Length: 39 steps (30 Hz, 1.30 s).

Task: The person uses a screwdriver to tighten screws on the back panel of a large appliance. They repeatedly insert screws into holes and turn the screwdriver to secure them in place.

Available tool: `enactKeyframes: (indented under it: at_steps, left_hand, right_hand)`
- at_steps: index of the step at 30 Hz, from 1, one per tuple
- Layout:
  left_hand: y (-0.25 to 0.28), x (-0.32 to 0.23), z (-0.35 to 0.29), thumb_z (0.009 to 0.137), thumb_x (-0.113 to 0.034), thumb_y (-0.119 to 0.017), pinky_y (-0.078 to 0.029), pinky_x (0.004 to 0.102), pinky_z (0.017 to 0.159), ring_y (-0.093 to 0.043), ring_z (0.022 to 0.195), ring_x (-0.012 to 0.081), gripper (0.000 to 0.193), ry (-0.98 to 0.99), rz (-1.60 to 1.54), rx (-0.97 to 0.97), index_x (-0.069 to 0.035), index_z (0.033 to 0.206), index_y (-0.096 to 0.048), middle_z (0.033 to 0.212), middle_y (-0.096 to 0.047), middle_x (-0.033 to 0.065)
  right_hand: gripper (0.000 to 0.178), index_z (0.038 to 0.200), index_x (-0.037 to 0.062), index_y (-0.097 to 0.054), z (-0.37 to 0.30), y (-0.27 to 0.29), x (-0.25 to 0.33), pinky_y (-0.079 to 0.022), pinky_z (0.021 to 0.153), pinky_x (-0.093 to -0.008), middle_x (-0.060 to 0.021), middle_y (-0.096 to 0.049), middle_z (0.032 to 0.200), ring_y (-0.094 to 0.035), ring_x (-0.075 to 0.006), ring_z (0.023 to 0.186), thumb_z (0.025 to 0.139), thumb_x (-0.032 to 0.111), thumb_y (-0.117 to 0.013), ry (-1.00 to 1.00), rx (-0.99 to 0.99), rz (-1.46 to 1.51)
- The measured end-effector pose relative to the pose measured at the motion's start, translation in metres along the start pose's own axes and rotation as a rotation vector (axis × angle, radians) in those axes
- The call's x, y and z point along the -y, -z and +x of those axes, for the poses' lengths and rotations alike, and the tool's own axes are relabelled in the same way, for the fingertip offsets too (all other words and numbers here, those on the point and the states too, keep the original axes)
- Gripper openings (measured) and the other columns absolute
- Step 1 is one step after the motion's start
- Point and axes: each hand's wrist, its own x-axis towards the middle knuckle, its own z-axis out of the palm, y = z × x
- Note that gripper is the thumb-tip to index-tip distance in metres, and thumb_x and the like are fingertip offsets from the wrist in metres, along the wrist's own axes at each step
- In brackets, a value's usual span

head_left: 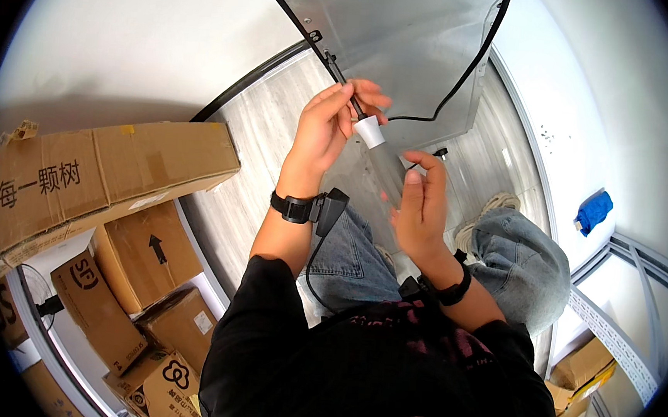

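My left hand (326, 123) is closed round a thin black rod (357, 105), its thumb and index finger pinching it. A white tapered piece (369, 132) sits at the rod's lower end. The rod's upper end reaches the lower edge of a grey metal panel (392, 42). Below and right of the white piece, my right hand (421, 211) hangs with thumb and index finger apart. A pale grey blur lies between it and the white piece; I cannot make out what it is. The right hand's other fingers are partly hidden.
A black cable (467, 71) loops down across the panel. At the left, a long cardboard box (120, 159) lies above several stacked boxes. A blue cloth-like bundle (594, 212) is by the right wall. Metal shelving (612, 336) stands at the lower right, beside my bent knee.
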Motion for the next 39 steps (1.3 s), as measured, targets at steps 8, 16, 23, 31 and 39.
enactKeyframes:
  at_steps: [8, 16, 23, 31, 39]
  left_hand:
    - [0.030, 0.002, 0.008, 0.095, -0.026, -0.047, -0.050, 0.0235, 0.052, -0.061, 0.061, 0.0143, 0.029, 0.024, 0.160, 0.121, 0.000, 0.094, -0.058, 0.083, -0.066, 0.0149]
    - [0.007, -0.003, 0.001, 0.097, -0.022, -0.044, -0.038, 0.0198, 0.040, -0.050, 0.048, 0.0085, 0.025, -0.026, -0.028, -0.005, -0.002, 0.093, -0.059, 0.075, -0.065, 0.0094]
    - [0.009, 0.004, 0.004, 0.097, -0.023, -0.044, -0.042, 0.0189, 0.046, -0.050, 0.050, 0.0082, 0.026, -0.026, 0.050, -0.071, -0.001, 0.093, -0.059, 0.073, -0.064, 0.0084]
    - [0.008, 0.003, 0.002, 0.095, -0.021, -0.048, -0.047, 0.0217, 0.053, -0.055, 0.060, 0.0098, 0.025, -0.111, -0.045, -0.051, 0.000, 0.098, -0.059, 0.078, -0.065, 0.0100]
    - [0.012, 0.004, 0.005, 0.094, -0.020, -0.051, -0.044, 0.0201, 0.057, -0.055, 0.060, 0.0101, 0.020, -0.102, 0.056, -0.179, -0.001, 0.094, -0.060, 0.078, -0.064, 0.0093]
  right_hand:
    - [0.035, 0.111, 0.0004, -0.046, 0.008, 0.001, -0.002, -0.045, 0.055, -0.0285, -0.0110, -0.060, 0.072, -0.060, -0.0183, 0.060, 0.086, 0.018, -0.062, 0.369, -0.022, -0.349]
    - [0.036, 0.109, -0.0013, -0.048, 0.012, 0.005, 0.007, -0.046, 0.055, -0.0310, -0.0094, -0.059, 0.065, -0.059, -0.0210, 0.058, 0.084, 0.019, -0.064, -0.182, 0.080, -0.033]
    - [0.036, 0.100, -0.0022, -0.053, 0.013, 0.005, -0.001, -0.046, 0.059, -0.0296, -0.0128, -0.059, 0.074, -0.060, -0.0219, 0.065, 0.081, 0.025, -0.067, 0.423, -0.050, -0.404]
    - [0.035, 0.094, -0.0016, -0.055, 0.028, 0.032, 0.013, -0.044, 0.057, -0.0268, -0.0033, -0.055, 0.072, -0.055, -0.0134, 0.063, 0.078, 0.026, -0.070, -0.390, 0.407, 0.129]
    - [0.028, 0.103, -0.0012, -0.051, 0.016, 0.010, -0.004, -0.042, 0.050, -0.0231, -0.0040, -0.056, 0.077, -0.054, -0.0093, 0.065, 0.089, 0.022, -0.059, 0.253, 0.141, -0.233]
